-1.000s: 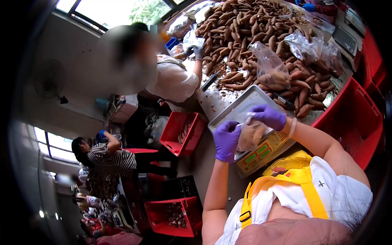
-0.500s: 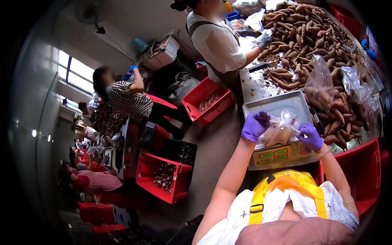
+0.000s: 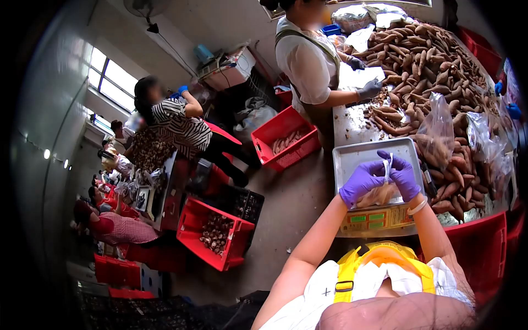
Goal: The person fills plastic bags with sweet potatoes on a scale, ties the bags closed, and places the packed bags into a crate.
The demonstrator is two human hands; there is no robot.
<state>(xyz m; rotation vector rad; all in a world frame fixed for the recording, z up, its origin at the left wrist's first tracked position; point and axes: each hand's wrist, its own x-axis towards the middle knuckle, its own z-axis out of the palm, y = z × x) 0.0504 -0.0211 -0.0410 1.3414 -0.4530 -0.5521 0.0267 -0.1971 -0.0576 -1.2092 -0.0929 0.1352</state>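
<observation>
While the clear bag [image 3: 378, 196], neck pinched in curled fingers by the left hand [image 3: 360, 184] at ten o'clock and right hand [image 3: 405, 177] at two, is held over the scale tray [image 3: 355, 157], even tension likely keeps its neck tidy, with tubers [image 3: 423, 69] heaped at one o'clock.

From the near side we hold both bare forearms [image 3: 316, 240] forward, converging — our gloved left hand [image 3: 363, 182] and right hand [image 3: 404, 179] nearly meet, fingers [image 3: 376, 170] bent inward, wrists [image 3: 417, 202] apart to left and right.
</observation>
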